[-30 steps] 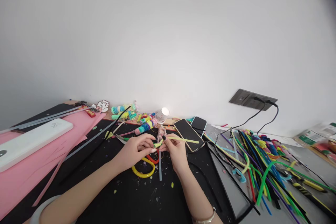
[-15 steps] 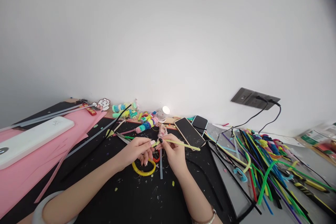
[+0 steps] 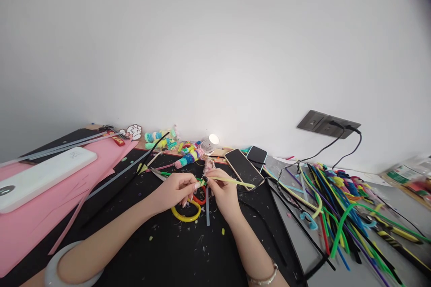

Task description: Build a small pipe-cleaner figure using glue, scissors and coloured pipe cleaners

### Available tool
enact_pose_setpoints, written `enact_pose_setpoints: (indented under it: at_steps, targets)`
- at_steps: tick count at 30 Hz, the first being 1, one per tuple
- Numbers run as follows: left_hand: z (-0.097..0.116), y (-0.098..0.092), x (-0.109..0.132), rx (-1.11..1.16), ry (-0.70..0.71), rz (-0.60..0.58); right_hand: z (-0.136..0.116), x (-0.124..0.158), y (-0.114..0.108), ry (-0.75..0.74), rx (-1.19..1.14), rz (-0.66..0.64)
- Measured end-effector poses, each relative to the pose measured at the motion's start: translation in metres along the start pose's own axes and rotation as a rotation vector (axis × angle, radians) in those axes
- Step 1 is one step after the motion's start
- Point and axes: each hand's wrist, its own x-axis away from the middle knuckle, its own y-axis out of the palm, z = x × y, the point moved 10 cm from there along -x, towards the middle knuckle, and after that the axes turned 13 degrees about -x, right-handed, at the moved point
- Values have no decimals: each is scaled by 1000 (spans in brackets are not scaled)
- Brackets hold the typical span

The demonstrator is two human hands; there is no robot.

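A pale yellow-green pipe cleaner point(image 3: 237, 182) stretches rightward from between my fingertips at the middle of the black mat. My right hand point(image 3: 222, 192) pinches it with thumb and forefinger. Close beside it, my left hand point(image 3: 180, 192) grips the short end of the same pipe cleaner; its fingers are curled and partly hide that end. Scissors with a yellow handle point(image 3: 186, 220) and a red handle lie beneath my hands. Just beyond my fingers stands a small lit lamp point(image 3: 213, 140). A clear glue stick point(image 3: 208, 213) lies below my right hand.
Two phones point(image 3: 243, 167) lie behind my right hand. Many coloured pipe cleaners point(image 3: 343, 215) and pliers point(image 3: 400, 251) are at the right. A white power bank point(image 3: 47, 177) rests on pink sheets point(image 3: 43, 228) at the left. Wrapped colourful pieces point(image 3: 190, 158) lie near the wall.
My left fingers have shifted slightly around the pipe cleaner's short end. The strip's long end has tilted up a little. The whole view has moved slightly.
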Motion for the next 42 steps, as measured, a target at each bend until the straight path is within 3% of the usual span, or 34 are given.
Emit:
enact_pose_setpoints:
  at_steps: [11,23,27,32,37,42]
  targets:
    - [16,0,5,-219,123,-8,40,6,-1,312,-188,57]
    - [29,-8,7,-466,260,116,58,12,2,478,-368,82]
    - [20,-11,5,-372,177,126,62,14,-1,519,-457,148]
    - [7,-7,0,-142,60,96,55,11,-5,439,-439,157]
    - [-23,13,-5,271,-182,-42,38,7,1,324,-421,85]
    - [-26,23,0,486,-228,-149,27,5,4,244,-403,47]
